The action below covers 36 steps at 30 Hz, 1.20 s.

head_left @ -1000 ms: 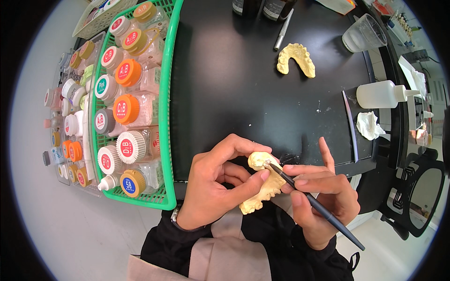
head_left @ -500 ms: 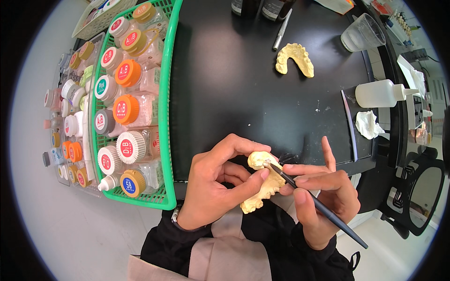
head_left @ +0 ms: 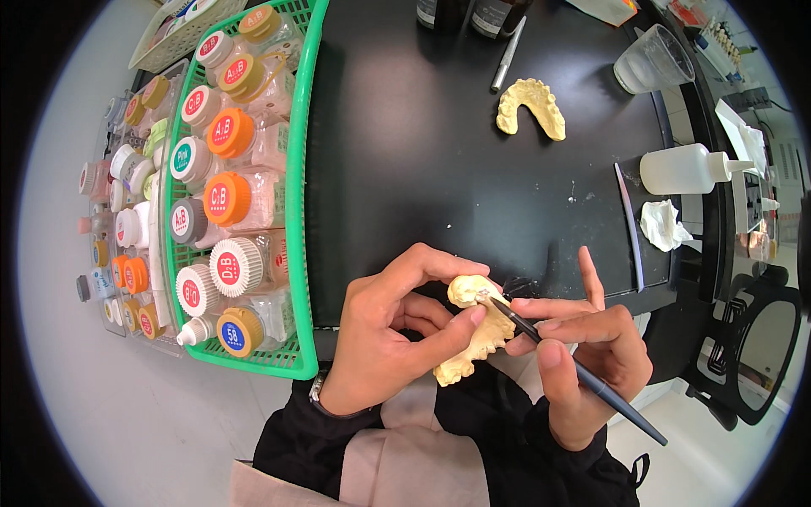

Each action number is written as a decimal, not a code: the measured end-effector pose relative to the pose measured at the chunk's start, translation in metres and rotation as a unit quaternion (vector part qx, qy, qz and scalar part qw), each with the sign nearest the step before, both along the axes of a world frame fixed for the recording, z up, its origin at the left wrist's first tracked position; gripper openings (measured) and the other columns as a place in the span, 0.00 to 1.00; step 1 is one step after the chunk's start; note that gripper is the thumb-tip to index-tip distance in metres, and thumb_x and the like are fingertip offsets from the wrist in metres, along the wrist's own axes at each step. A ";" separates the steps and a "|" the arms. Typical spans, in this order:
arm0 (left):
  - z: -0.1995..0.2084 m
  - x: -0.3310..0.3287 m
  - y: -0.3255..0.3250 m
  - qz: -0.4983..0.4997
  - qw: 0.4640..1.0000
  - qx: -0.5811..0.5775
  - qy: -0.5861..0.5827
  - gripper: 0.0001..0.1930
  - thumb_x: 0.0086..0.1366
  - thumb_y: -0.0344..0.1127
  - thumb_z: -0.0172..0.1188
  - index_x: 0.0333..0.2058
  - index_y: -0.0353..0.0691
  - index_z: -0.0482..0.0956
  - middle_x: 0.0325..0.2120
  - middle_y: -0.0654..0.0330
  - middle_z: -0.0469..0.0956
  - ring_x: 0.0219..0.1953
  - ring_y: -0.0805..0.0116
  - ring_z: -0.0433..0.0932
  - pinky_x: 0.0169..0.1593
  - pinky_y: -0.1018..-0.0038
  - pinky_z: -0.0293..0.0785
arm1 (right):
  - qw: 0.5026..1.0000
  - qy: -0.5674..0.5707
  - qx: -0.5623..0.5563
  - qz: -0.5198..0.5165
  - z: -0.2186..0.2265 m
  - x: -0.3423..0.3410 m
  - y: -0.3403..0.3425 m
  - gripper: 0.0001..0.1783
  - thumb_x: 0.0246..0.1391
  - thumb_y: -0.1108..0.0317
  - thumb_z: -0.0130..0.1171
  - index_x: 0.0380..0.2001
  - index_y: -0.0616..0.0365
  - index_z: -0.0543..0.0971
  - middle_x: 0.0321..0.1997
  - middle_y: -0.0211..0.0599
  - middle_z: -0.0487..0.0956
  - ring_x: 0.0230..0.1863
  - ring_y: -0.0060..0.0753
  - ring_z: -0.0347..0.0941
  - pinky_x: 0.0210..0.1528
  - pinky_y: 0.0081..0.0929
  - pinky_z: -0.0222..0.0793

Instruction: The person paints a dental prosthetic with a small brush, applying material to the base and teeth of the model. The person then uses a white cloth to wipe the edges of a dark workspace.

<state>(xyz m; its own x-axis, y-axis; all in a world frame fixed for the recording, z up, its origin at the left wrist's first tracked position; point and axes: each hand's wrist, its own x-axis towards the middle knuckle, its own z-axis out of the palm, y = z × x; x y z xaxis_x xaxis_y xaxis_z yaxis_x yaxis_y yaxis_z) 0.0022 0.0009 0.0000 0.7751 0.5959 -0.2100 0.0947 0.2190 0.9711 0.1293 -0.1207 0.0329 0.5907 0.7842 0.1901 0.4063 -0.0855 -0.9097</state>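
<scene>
My left hand (head_left: pixel 387 334) is closed on a yellow plaster dental cast (head_left: pixel 481 342), thumb on the near side and index finger along the top. Held like a pen in my right hand (head_left: pixel 604 359) is a slim dark-handled tool (head_left: pixel 617 400) with a metal neck; its fine tip meets the cast's upper end, at a whitish patch among the teeth. The exact kind of tip is too small to tell. My right little finger points up, apart from the others. A second, horseshoe-shaped yellow cast (head_left: pixel 534 110) lies farther off on the black table (head_left: pixel 405 169).
To the left, a green basket (head_left: pixel 297 177) holds several jars with coloured lids. A metal-handled instrument (head_left: pixel 508 55) and dark bottles (head_left: pixel 492 15) are at the back. On the right are a clear cup (head_left: pixel 655 61), a white squeeze bottle (head_left: pixel 683 169), crumpled tissue (head_left: pixel 664 226) and a lilac stick (head_left: pixel 628 228).
My right hand and the back end of the dark-handled tool have shifted very slightly right. The tip stays at the same part of the cast, and my left hand keeps its hold.
</scene>
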 end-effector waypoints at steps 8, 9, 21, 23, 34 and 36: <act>0.001 -0.001 0.000 0.007 1.000 -0.007 0.002 0.13 0.57 0.18 0.58 0.42 0.29 0.70 0.36 0.46 0.80 0.36 0.64 0.83 0.35 0.79 0.82 | 0.999 0.041 0.009 -0.013 -0.002 0.000 -0.001 0.10 0.50 0.67 0.61 0.28 0.60 0.71 0.23 0.46 0.80 0.29 0.36 0.82 0.67 0.64 0.43; 0.001 -0.001 0.000 0.007 1.000 -0.009 0.003 0.13 0.57 0.18 0.58 0.42 0.29 0.70 0.37 0.46 0.80 0.36 0.64 0.83 0.35 0.78 0.82 | 0.997 0.070 0.016 -0.019 -0.003 0.000 -0.002 0.10 0.50 0.67 0.61 0.28 0.60 0.71 0.23 0.44 0.80 0.30 0.36 0.82 0.66 0.64 0.45; 0.005 0.002 -0.004 0.051 0.998 -0.025 0.003 0.14 0.56 0.19 0.58 0.42 0.29 0.69 0.37 0.44 0.80 0.34 0.62 0.84 0.34 0.78 0.81 | 0.980 0.085 0.044 -0.173 -0.013 0.033 -0.016 0.09 0.51 0.81 0.59 0.36 0.67 0.74 0.33 0.43 0.79 0.36 0.34 0.80 0.43 0.27 0.77; 0.005 0.001 -0.005 0.052 0.998 -0.019 0.004 0.14 0.56 0.19 0.58 0.42 0.29 0.69 0.37 0.44 0.80 0.34 0.62 0.84 0.34 0.78 0.81 | 0.975 0.078 0.059 -0.202 -0.014 0.041 -0.016 0.08 0.53 0.80 0.59 0.37 0.68 0.75 0.34 0.42 0.78 0.34 0.32 0.80 0.38 0.23 0.77; 0.004 0.003 -0.007 0.073 0.997 -0.024 0.001 0.14 0.56 0.20 0.59 0.42 0.29 0.69 0.36 0.44 0.80 0.34 0.62 0.84 0.35 0.78 0.81 | 0.979 0.187 -0.003 -0.076 -0.032 0.018 -0.023 0.07 0.50 0.81 0.59 0.32 0.68 0.72 0.31 0.45 0.79 0.33 0.33 0.80 0.41 0.27 0.78; 0.005 0.001 -0.005 0.057 0.998 -0.020 0.004 0.14 0.56 0.20 0.60 0.42 0.29 0.69 0.36 0.44 0.80 0.34 0.63 0.84 0.34 0.78 0.81 | 0.967 0.238 0.080 -0.044 -0.029 0.019 -0.024 0.08 0.50 0.81 0.59 0.32 0.68 0.71 0.31 0.46 0.79 0.35 0.35 0.80 0.42 0.28 0.78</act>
